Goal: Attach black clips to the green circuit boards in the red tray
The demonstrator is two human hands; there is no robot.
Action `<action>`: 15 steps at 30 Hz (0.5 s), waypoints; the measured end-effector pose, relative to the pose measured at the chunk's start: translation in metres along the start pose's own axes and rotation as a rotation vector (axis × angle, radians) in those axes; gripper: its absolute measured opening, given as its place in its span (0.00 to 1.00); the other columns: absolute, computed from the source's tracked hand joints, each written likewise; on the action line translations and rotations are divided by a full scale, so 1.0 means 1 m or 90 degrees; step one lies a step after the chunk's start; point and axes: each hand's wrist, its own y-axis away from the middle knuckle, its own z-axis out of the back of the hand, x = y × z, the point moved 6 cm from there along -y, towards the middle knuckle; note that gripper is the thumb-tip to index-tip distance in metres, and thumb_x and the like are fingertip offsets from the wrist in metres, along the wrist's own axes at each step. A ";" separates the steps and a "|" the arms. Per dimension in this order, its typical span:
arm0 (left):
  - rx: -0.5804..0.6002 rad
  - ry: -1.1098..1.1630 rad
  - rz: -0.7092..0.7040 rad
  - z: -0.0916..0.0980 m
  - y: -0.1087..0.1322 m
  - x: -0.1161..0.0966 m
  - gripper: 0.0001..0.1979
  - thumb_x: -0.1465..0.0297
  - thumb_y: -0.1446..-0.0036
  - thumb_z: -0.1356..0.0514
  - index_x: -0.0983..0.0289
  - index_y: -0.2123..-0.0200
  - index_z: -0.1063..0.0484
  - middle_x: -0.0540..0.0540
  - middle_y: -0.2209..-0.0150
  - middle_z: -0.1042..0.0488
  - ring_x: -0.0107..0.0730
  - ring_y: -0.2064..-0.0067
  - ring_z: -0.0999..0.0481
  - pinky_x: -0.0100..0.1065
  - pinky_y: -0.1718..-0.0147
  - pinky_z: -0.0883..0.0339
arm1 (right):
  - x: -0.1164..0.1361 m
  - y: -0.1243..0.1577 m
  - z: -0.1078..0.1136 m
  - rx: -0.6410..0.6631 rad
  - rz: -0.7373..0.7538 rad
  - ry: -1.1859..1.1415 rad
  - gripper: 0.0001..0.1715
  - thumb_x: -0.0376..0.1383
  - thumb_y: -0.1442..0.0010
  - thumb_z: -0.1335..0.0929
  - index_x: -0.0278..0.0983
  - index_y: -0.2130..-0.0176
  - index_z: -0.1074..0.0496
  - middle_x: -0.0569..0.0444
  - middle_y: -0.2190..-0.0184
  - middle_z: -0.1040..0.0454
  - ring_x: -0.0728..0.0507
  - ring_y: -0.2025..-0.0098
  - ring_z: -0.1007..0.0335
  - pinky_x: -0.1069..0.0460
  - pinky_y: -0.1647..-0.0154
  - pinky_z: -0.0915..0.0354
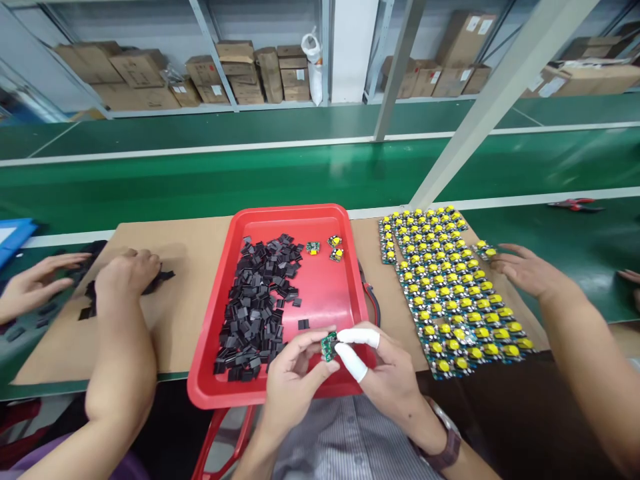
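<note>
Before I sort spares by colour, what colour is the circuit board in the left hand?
The circuit board is green, best seen in the head view.

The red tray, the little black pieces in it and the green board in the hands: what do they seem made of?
Red tray: probably smooth plastic, judging by its soft sheen and rounded corners. Black pieces: likely plastic, dark and slightly shiny, though coated metal is possible. Green board: looks like circuit-board laminate, given its green face and small pale details.
</note>
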 end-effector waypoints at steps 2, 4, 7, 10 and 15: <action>-0.010 -0.027 -0.010 0.001 0.001 0.002 0.16 0.71 0.48 0.27 0.60 0.54 0.18 0.58 0.51 0.16 0.42 0.53 0.16 0.40 0.50 0.21 | 0.000 0.000 0.000 0.015 -0.003 0.007 0.10 0.29 0.37 0.30 0.43 0.58 0.21 0.53 0.64 0.19 0.44 0.62 0.22 0.49 0.59 0.25; -0.018 -0.050 -0.015 0.002 0.001 0.004 0.17 0.70 0.48 0.27 0.60 0.54 0.18 0.59 0.51 0.16 0.43 0.53 0.15 0.42 0.50 0.20 | -0.001 0.000 0.000 0.023 -0.010 0.014 0.10 0.29 0.37 0.30 0.43 0.59 0.21 0.53 0.64 0.20 0.44 0.62 0.22 0.50 0.60 0.25; -0.019 -0.083 -0.033 0.003 0.002 0.006 0.16 0.70 0.47 0.28 0.59 0.53 0.18 0.58 0.51 0.16 0.43 0.54 0.15 0.41 0.50 0.20 | -0.003 -0.001 0.000 0.042 -0.032 0.014 0.09 0.30 0.37 0.30 0.42 0.59 0.22 0.54 0.65 0.21 0.44 0.64 0.23 0.50 0.62 0.27; -0.014 -0.127 -0.076 0.002 0.001 0.002 0.16 0.71 0.47 0.27 0.56 0.53 0.17 0.56 0.53 0.15 0.41 0.54 0.15 0.40 0.51 0.20 | -0.003 -0.003 0.000 0.058 -0.054 0.006 0.07 0.30 0.37 0.30 0.42 0.61 0.23 0.55 0.68 0.23 0.46 0.66 0.25 0.51 0.63 0.28; -0.020 -0.185 -0.197 0.000 0.001 -0.011 0.17 0.75 0.46 0.28 0.53 0.53 0.17 0.53 0.53 0.15 0.41 0.50 0.17 0.43 0.45 0.23 | -0.001 -0.003 -0.001 0.051 -0.044 0.028 0.07 0.29 0.36 0.31 0.42 0.62 0.24 0.56 0.68 0.24 0.46 0.67 0.26 0.51 0.63 0.30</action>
